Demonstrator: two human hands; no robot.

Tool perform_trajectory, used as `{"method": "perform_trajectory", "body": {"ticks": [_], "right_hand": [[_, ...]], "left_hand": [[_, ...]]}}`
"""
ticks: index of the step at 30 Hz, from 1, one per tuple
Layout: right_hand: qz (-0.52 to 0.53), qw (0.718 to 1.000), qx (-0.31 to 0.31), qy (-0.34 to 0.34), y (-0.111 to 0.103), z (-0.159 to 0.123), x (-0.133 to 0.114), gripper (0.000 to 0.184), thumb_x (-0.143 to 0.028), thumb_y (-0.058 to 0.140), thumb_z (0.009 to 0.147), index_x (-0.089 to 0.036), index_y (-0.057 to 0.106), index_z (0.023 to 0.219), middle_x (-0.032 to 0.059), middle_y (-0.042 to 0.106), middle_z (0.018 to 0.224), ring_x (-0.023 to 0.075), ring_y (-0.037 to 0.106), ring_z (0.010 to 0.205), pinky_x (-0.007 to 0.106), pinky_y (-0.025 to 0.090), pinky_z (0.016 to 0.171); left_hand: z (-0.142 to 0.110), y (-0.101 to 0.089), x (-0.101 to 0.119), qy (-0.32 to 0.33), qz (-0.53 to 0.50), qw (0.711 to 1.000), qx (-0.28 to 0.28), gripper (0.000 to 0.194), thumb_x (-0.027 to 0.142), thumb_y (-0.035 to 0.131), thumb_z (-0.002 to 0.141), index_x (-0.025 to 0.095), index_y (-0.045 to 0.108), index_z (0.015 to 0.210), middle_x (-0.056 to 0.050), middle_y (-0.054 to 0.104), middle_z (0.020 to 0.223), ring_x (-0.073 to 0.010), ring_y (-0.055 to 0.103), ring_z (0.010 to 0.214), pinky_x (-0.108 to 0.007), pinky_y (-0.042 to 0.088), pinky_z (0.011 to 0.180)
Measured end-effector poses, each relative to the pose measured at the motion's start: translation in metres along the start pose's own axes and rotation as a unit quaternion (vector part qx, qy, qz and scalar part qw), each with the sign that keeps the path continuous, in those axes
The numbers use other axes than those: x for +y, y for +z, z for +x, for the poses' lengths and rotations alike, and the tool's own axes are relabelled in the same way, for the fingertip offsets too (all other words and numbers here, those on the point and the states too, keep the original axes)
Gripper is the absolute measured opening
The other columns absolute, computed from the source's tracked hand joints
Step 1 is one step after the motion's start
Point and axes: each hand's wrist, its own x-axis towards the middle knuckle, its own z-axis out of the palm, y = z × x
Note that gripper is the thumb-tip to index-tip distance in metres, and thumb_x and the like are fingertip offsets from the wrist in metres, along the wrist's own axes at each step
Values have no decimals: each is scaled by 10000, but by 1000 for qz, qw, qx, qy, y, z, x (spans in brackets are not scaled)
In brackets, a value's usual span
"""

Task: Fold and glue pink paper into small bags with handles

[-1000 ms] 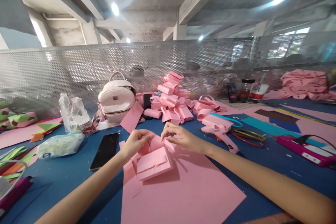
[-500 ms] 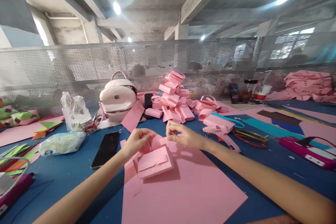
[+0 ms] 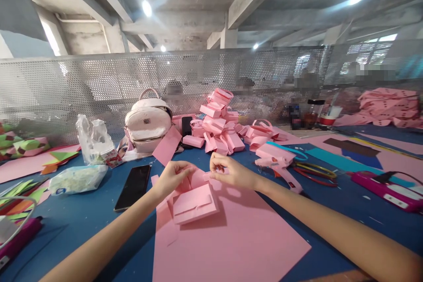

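My left hand (image 3: pixel 172 177) pinches the upper left edge of a folded pink paper piece (image 3: pixel 194 202) that rests on a large pink paper sheet (image 3: pixel 231 238). My right hand (image 3: pixel 231 172) is closed in a pinch on a narrow flap at the piece's upper right, lifted a little off the sheet. Both hands meet over the blue table (image 3: pixel 82 224), close in front of me.
A black phone (image 3: pixel 132 187) lies left of my hands. Behind stand a pale pink backpack (image 3: pixel 147 125), a heap of folded pink paper pieces (image 3: pixel 220 125) and a pink glue gun (image 3: pixel 277 161). Plastic bags (image 3: pixel 77 178) and green paper scraps are at left; a perforated metal screen (image 3: pixel 66 92) backs the table.
My right hand has lifted from lying on the paper piece and now pinches its upper right flap. The left hand has hardly moved.
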Motion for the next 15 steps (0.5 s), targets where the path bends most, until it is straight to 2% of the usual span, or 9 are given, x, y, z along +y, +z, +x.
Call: {"method": "perform_trajectory", "body": {"ticks": [15], "right_hand": [[-38, 999, 26, 27, 9, -1, -1, 342, -389, 682, 859, -191, 469, 678, -27, 437, 775, 134, 421, 711, 272, 342, 657]], "left_hand": [[-1, 2, -1, 5, -2, 1000, 1, 424, 542, 642, 824, 146, 787, 869, -81, 775, 877, -249, 675, 848, -301, 500, 764]]}}
